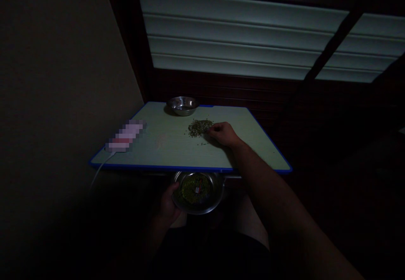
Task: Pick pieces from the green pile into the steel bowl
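The bare left hand (167, 202) grips the left rim of a wide, round, silvery metal bowl (206, 211) below the near table edge. The thumb lies over the rim; the remaining fingers are largely hidden, so their spread cannot be told. Dark green contents (190, 189) occupy this bowl, with a small red-and-white label (198, 186) on them. A loose, thin pile of small, greenish-brown grains (198, 127) is located on the table, forward of the held bowl and directly left of the right fingertips. A few stray grains lie just nearer than the pile. The bare right hand (225, 134) is positioned at the right edge of the pile, thumb and fingertips drawn close together. Whether a grain is held between them cannot be told.

Surface: a light green tabletop (171, 155) with blue edging. At its left side rests a pinkish-white, pixelated flat object (126, 136), from which a thin white cable (100, 167) hangs over the near edge. A second silvery metal bowl (186, 111) stands upright at the far edge, behind the pile.

Room: dim; plain wall (63, 60) at left, dark reddish-brown framework with pale horizontal panels (237, 39) ahead and to the right.
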Available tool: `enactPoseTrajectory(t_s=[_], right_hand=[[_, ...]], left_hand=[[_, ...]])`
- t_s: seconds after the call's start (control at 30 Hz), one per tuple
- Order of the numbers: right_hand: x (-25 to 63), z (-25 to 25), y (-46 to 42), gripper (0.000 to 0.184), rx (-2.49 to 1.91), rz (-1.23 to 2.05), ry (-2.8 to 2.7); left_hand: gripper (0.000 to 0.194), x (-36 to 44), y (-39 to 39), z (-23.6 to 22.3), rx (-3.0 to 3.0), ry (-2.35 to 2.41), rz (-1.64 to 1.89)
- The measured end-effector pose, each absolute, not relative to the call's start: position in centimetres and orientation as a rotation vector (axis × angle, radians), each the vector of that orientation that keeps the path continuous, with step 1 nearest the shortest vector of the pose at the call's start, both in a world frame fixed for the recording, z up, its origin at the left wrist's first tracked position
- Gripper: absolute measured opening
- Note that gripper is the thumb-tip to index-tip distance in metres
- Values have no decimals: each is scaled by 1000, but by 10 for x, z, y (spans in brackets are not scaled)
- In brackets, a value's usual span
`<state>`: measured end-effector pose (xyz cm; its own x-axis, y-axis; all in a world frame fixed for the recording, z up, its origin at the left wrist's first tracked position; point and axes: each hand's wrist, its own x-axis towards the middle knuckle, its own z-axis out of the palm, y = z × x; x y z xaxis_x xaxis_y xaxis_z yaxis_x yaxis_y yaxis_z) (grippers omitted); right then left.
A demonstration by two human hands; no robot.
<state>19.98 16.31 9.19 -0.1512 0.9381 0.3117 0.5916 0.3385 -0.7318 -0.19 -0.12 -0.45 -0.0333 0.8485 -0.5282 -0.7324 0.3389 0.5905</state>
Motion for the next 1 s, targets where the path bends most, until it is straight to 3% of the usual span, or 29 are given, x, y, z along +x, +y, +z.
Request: enactPoseTrajectory(t_s=[1.0], right_hand=[[186,99,157,22,-1042,1088,-1877]], left_hand=[[20,-4,-1,-11,190,925,1278]])
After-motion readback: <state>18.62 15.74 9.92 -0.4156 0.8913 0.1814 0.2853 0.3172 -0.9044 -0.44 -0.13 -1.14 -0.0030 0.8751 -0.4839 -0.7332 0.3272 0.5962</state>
